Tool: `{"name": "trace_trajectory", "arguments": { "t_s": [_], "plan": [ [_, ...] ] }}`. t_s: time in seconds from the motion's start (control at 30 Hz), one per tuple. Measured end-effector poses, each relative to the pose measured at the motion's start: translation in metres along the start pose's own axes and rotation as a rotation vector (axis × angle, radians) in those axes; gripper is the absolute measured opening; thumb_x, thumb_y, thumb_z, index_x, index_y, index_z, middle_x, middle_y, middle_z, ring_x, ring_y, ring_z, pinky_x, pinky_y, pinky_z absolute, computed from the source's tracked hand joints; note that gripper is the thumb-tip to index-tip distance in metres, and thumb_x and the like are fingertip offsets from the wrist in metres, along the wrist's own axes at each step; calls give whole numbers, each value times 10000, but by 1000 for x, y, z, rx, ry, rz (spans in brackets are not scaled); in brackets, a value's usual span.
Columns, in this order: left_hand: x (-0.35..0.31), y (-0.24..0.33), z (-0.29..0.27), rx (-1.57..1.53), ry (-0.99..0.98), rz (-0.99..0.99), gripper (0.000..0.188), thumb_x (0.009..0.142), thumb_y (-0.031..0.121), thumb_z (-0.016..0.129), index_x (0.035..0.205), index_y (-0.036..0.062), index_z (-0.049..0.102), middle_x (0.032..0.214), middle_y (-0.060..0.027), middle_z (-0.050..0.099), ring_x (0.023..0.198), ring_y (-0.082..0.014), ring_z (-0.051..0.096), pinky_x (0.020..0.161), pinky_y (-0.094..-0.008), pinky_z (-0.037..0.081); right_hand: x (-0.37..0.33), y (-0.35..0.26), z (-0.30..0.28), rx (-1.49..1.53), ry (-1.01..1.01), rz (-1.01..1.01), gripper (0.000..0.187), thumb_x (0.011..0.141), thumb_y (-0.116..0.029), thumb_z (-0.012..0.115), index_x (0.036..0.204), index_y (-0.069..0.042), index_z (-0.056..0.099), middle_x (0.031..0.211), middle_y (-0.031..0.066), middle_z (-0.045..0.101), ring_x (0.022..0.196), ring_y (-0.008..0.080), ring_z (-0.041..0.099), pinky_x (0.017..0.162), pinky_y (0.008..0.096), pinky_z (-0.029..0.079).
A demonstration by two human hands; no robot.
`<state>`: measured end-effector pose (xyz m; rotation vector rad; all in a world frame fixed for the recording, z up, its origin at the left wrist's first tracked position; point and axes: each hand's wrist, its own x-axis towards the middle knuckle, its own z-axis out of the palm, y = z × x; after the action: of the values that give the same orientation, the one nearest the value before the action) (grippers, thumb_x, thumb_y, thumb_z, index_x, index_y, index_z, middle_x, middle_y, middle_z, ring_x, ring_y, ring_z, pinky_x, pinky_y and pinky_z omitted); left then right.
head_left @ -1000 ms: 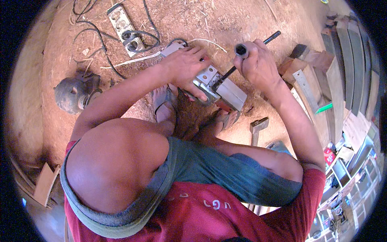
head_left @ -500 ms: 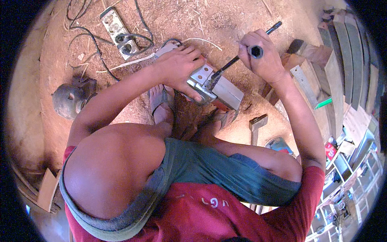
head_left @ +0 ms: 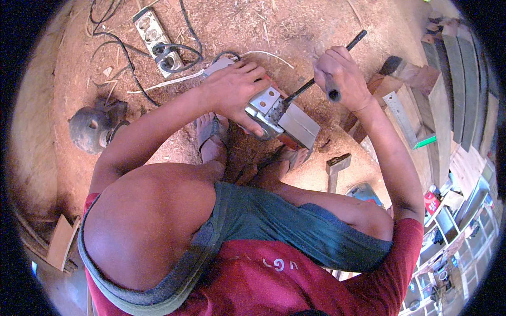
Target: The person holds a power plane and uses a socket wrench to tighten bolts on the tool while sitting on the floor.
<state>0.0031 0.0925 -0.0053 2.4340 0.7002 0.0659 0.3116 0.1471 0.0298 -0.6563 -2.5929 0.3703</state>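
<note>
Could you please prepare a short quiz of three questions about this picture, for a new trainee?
1. True or false: the left hand rests on the grey power tool that lies on the sawdust floor.
2. What does the right hand hold?
A. a hammer
B. a dark T-shaped wrench
C. a paintbrush
3. Fill in: the white power strip lies at the upper ____ of the picture.

Key:
1. True; the palm and fingers lie over the top of the tool.
2. B; the fist grips the wrench and its shaft slants down to the tool.
3. Left; dark cables run around it.
</note>
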Motion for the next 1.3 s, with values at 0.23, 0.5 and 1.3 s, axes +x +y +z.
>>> {"name": "trace_trajectory", "arguments": {
  "t_s": [0.23, 0.5, 1.3],
  "plan": [
    [0, -1, 5, -9, 38, 19, 1156, 611, 877, 788, 1345, 0, 619, 1278, -178, 605, 1243, -379, 584, 1077, -511, 488, -7, 14, 7, 55, -96, 17, 267, 906, -113, 729, 1120, -63, 577, 1127, 166, 704, 1210, 451, 648, 1187, 546, 440],
    [0, 1, 1, -32, 15, 9, 1144, 617, 887, 776, 1322, -1, 624, 1266, -177, 603, 1235, -377, 588, 1063, -508, 498, 2, 4, -1, 87, -22, -10, 273, 914, -92, 770, 1125, -61, 598, 1203, 159, 712, 1248, 426, 656, 1155, 522, 496],
    [2, 3, 2, 13, -4, -14, 1155, 618, 895, 769, 1349, 13, 622, 1293, -162, 602, 1260, -363, 591, 1059, -493, 501, -8, 7, 11, 63, -103, 190, 112, 920, -110, 714, 983, -29, 670, 1085, 150, 694, 1304, 417, 626, 1154, 468, 493]
  ]
}}
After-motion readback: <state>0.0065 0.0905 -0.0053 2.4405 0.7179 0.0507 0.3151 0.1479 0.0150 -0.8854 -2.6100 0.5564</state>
